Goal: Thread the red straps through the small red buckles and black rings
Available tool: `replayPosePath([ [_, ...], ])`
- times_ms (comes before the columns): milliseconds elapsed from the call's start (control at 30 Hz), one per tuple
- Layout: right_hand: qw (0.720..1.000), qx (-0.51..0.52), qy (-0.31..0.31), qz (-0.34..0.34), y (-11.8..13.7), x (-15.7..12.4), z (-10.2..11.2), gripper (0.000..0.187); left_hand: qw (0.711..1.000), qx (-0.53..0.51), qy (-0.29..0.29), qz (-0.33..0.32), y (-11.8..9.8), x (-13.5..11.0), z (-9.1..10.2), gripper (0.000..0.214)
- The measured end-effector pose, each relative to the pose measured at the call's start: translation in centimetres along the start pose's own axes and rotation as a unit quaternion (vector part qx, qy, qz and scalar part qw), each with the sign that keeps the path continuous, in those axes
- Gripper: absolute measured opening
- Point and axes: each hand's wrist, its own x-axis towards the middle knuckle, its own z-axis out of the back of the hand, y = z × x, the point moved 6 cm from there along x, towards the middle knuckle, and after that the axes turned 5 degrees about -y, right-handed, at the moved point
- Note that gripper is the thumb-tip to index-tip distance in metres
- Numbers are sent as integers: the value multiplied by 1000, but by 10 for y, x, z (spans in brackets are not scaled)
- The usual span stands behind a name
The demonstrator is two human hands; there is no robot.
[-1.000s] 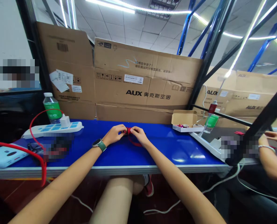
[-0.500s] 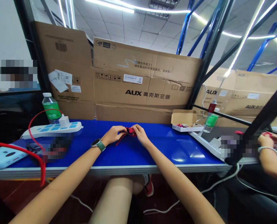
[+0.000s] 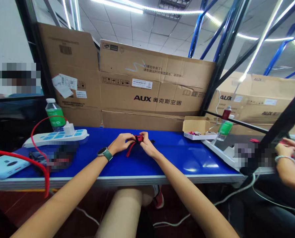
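Both hands meet over the middle of the blue table (image 3: 177, 158). My left hand (image 3: 121, 142), with a green watch on its wrist, pinches one end of a small red ribbon (image 3: 134, 141). My right hand (image 3: 147, 145) pinches the other end, fingers curled round it. A loose red tail of the ribbon hangs down toward the table between the hands. A tiny dark piece (image 3: 152, 141) lies on the table just right of my right hand.
A white power strip (image 3: 55, 137), green bottle (image 3: 55, 114) and red cable (image 3: 38, 158) sit at left, a pale blue device (image 3: 3, 164) nearer. A small open cardboard box (image 3: 197, 129) and another bottle (image 3: 224, 127) stand at right. Cardboard sheets (image 3: 147, 89) wall the back. Another person's arm (image 3: 286, 162) works at far right.
The ribbon's loose tail moved from hanging under my right hand to hanging between the hands, toward the left. My right hand's fingers have shifted their pinch. The neighbour's hand moved slightly.
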Motion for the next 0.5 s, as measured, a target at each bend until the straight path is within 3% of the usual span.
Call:
replayPosePath([
  [100, 999, -8, -43, 25, -3, 5, 7, 29, 1000, -8, -3, -12, -1, 0, 0, 15],
  [167, 998, -21, -49, 46, -2, 7, 10, 29, 1000, -7, -10, -14, 0, 1, 1, 15],
  [367, 998, -57, -26, 16, -5, 4, 5, 34, 1000, -9, -3, -16, -2, 2, 0, 15],
  [500, 995, -91, -4, 35, 2, 0, 0, 16, 1000, -4, -8, -13, -1, 2, -1, 16],
])
